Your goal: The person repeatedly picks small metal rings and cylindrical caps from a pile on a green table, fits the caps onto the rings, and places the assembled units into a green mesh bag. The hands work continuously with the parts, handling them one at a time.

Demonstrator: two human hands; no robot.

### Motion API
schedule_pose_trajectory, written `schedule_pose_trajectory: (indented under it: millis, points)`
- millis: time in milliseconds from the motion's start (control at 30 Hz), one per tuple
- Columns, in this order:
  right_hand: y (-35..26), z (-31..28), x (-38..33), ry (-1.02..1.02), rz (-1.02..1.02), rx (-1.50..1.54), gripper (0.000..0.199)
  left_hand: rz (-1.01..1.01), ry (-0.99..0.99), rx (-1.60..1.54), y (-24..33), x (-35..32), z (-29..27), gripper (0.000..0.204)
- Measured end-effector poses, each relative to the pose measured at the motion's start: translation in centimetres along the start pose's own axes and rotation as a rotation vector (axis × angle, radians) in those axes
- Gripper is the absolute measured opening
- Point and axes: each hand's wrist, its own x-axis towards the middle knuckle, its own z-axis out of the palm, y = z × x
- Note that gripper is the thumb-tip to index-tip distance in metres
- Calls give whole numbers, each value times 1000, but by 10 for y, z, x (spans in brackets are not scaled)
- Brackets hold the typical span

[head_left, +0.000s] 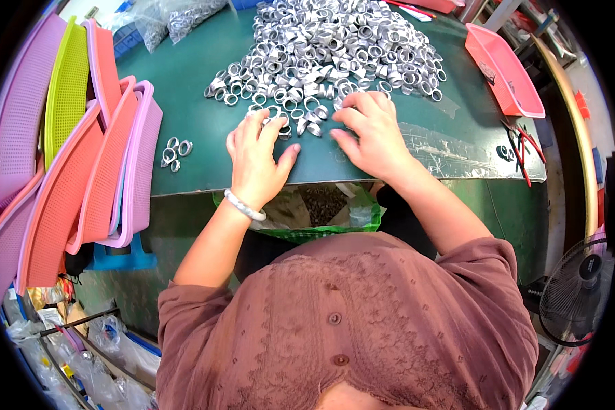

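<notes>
Work looks early: most metal rings (pixel 342 66) heap toward the counter's (pixel 205 147) far edge; few lie near its near-left corner. Left hand (pixel 258 154) spreads, right hand (pixel 372 133) half-curls; grip I cannot tell.

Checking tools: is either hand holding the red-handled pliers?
No, the pliers lie on the table, apart from the left hand and the right hand.

The rings (pixel 362 33) look like shiny metal. The green surface (pixel 205 154) is smooth with a soft gloss, scuffed in places. The baskets (pixel 56 205) are perforated plastic, the tray (pixel 502 55) glossy plastic, the blouse (pixel 273 321) matt cloth.
</notes>
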Motion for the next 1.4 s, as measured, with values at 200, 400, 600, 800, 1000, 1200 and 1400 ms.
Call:
schedule_pose_trajectory:
  millis: [200, 400, 600, 800, 1000, 1200, 1400]
  points:
    - [-11, 27, 10, 13, -34, -108, 15, -11, 133, 52, 11, 19, 13, 26]
    - [-6, 24, 5, 12, -55, -111, 9, 9, 164, 38, 11, 20, 21, 11]
    - [-13, 7, 0, 41, 151, 366, 6, -332, 127, -707, 12, 8, 14, 13]
    - [-23, -1, -8, -58, 378, 809, 11, -546, -46, -1164, 27, -7, -2, 16]
    - [-29, -2, -15, -70, 406, 942, 12, -519, -52, -1204, 34, -15, -6, 17]
    - [-34, -8, -18, -18, 265, 864, 12, -424, -42, -1202, 36, -21, -8, 18]
    - [-33, -6, -23, 27, 111, 681, 11, -361, -14, -1138, 36, -26, -9, 18]
